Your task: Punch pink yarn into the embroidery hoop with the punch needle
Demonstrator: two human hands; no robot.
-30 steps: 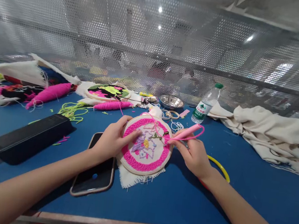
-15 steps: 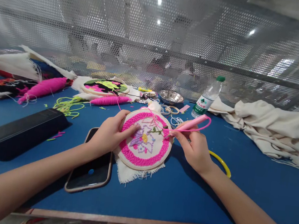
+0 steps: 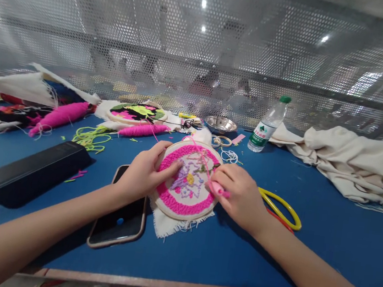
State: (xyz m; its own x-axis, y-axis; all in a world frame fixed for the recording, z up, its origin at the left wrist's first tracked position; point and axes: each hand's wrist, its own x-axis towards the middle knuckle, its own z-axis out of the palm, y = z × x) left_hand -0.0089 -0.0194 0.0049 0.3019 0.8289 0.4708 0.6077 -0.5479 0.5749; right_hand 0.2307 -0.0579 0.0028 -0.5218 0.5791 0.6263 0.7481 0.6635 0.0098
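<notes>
My left hand (image 3: 149,170) grips the left rim of a round embroidery hoop (image 3: 185,211), its thumb lying on the cloth. Thick pink loops ring the hoop's white fabric, with a purple flower, a yellow centre and green stitches inside. In my right hand (image 3: 241,193) is a pink punch needle (image 3: 218,189), held at the hoop's right side; its tip is hidden. Pink yarn (image 3: 207,157) runs from the tool over the top of the hoop towards the back. Frayed white cloth hangs out below the hoop.
A phone (image 3: 118,227) lies under my left wrist, a black case (image 3: 32,171) farther left. Behind are a pink yarn bundle (image 3: 142,130), another hoop (image 3: 138,112), a metal bowl (image 3: 221,125) and a water bottle (image 3: 266,126). Yellow rings (image 3: 287,212) and crumpled cloth (image 3: 352,157) lie right.
My right hand has turned and moved the punch needle down and inward against the hoop's right side. The pen-like handle now points towards me. My left hand keeps its hold.
</notes>
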